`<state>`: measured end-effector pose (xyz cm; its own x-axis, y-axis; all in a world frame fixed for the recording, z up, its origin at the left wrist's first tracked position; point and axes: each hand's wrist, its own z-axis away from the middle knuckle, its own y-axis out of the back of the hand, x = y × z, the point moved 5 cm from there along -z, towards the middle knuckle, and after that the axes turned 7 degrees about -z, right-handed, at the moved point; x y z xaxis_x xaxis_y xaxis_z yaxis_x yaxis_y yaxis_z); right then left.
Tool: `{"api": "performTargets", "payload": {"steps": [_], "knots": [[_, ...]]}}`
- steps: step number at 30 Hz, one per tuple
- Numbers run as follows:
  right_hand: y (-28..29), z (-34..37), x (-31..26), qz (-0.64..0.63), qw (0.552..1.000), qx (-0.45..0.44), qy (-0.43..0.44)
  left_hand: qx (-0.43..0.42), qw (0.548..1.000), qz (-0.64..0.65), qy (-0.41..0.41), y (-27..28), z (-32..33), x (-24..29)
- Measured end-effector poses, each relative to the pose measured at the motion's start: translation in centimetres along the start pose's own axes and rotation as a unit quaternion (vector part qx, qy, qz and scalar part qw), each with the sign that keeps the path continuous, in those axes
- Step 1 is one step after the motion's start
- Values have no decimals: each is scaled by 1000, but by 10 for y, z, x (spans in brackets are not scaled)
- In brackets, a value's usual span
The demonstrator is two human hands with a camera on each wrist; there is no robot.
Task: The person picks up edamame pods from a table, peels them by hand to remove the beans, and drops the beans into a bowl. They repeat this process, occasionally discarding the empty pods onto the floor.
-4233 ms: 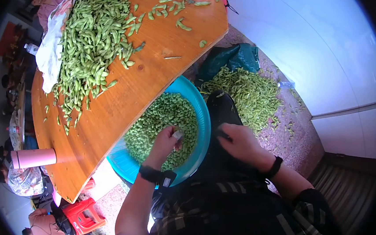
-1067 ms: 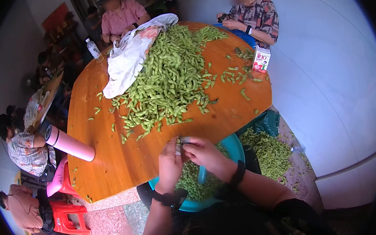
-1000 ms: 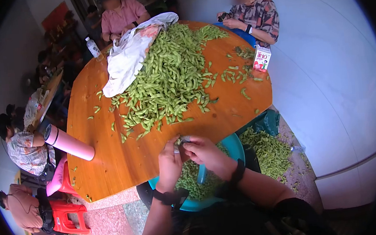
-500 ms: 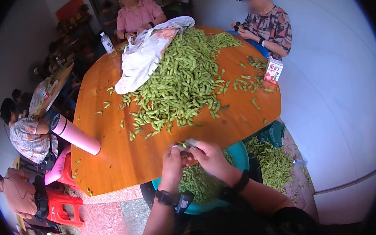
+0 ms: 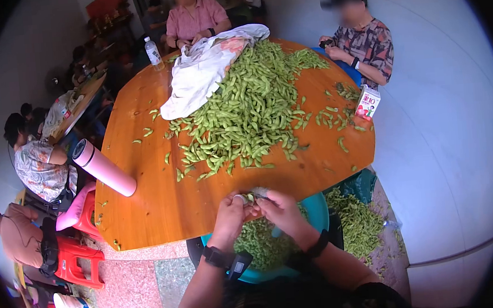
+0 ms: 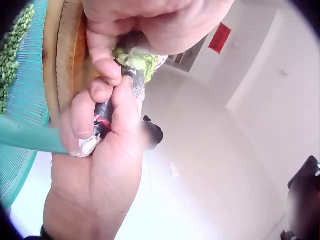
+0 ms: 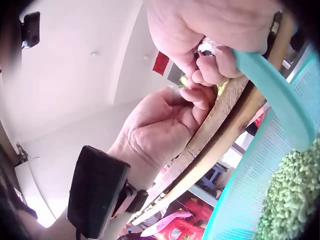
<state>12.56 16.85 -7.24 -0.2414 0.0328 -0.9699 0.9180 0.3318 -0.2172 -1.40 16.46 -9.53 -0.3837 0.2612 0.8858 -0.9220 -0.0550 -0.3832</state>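
Both hands meet just above the near edge of the wooden table (image 5: 165,218), over a teal plastic basket (image 5: 322,209) of shelled green beans (image 5: 265,248). My left hand (image 5: 228,220) pinches a soybean pod (image 6: 134,61), its pale green bean showing. Something whitish covers the left thumb tip. My right hand (image 5: 286,213) grips a tool with a curved teal handle (image 7: 280,95) and a dark, taped-looking part between the fingers; its working end is hidden at the pod. A grey covering (image 6: 138,90) wraps the right thumb tip. A large heap of unshelled pods (image 5: 244,119) lies ahead.
A white cloth (image 5: 195,85) partly covers the heap. A pink thermos (image 5: 106,168) stands at left, a drink carton (image 5: 367,103) at right, a water bottle (image 5: 153,54) at the back. Empty-looking pods (image 5: 353,224) cover the floor at right. Two people sit across the table.
Earlier the hands were apart, the left over the beans and the right over the lap. Now they are together at the pod. The head view has tilted up toward the table.
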Motion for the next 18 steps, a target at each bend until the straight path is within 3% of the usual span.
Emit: {"api": "performTargets", "payload": {"steps": [3,5,8,9,11,13,15,18], "knots": [[1,-1,-1,2,999,8,-40,0,1000,12,7,-1,0,0],[-1,-2,1,-81,994,8,-76,-3,1000,21,4,0,0,1],[2,-3,5,13,999,11,-31,-53,997,48,-18,0,3,2],[0,-3,6,12,999,14,-29,-70,997,2,-43,-1,4,2],[-6,-2,-1,93,993,11,74,-85,993,-46,-69,-3,5,2],[-7,-2,-1,94,993,24,70,-30,991,-112,-69,-9,12,7],[-4,-5,12,-21,1000,19,7,-33,989,-125,-68,-6,10,5],[-5,-6,8,-2,1000,25,11,-50,990,-116,-66,-7,11,6]]}}
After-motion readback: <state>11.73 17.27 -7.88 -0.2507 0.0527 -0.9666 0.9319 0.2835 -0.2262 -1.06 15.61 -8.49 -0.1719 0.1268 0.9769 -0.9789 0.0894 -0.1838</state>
